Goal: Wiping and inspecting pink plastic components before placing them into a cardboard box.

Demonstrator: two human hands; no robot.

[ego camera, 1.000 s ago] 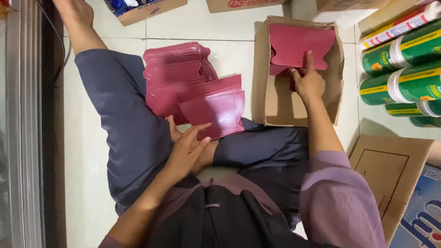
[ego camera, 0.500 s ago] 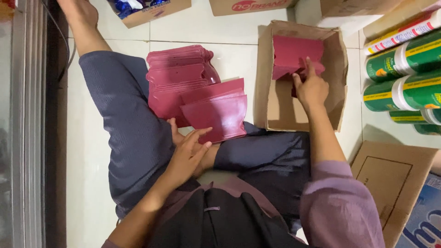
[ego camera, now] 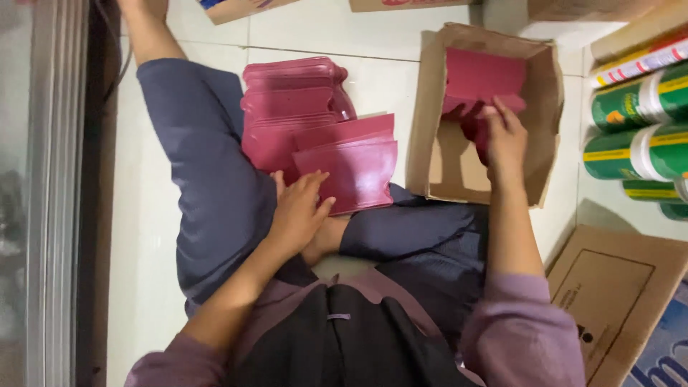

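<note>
Presently the right hand point(ego camera: 505, 140) grips flat maroon pouches point(ego camera: 484, 79) inside the open brown cardboard box point(ego camera: 433, 107), best seated flush, while the open left hand point(ego camera: 297, 211) steadies the floor stack of maroon pouches point(ego camera: 355, 172).

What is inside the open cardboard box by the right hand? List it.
Inside the cardboard box are dark red pouches, standing at its far end. The right hand rests on them, its fingers covering some. The near floor is bare cardboard. How many pouches cannot be seen.
</note>
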